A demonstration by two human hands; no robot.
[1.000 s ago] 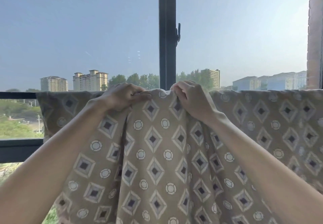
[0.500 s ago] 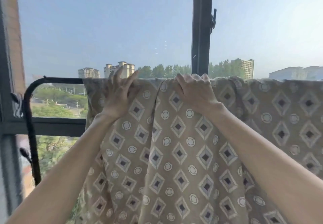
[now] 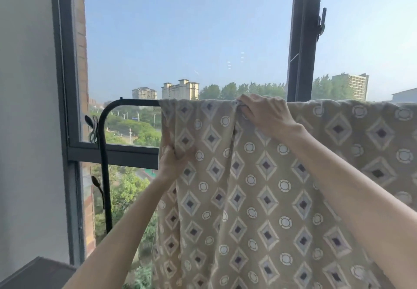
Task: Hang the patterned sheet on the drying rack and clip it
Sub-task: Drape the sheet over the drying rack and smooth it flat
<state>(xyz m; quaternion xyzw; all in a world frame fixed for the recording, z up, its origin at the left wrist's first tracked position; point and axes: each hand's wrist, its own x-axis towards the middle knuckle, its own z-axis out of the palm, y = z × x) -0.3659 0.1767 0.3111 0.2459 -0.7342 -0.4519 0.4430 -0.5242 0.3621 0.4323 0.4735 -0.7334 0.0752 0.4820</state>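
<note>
Patterned sheet (image 3: 266, 187) draped over the drying rack (image 3: 135, 103) top bar, its long axis along the bar. My right hand (image 3: 267, 115) pinches a fold at the bar; my left hand (image 3: 173, 159) grips the sheet's left edge below the bar. Bare bar lies left; left hand is nearer.
</note>
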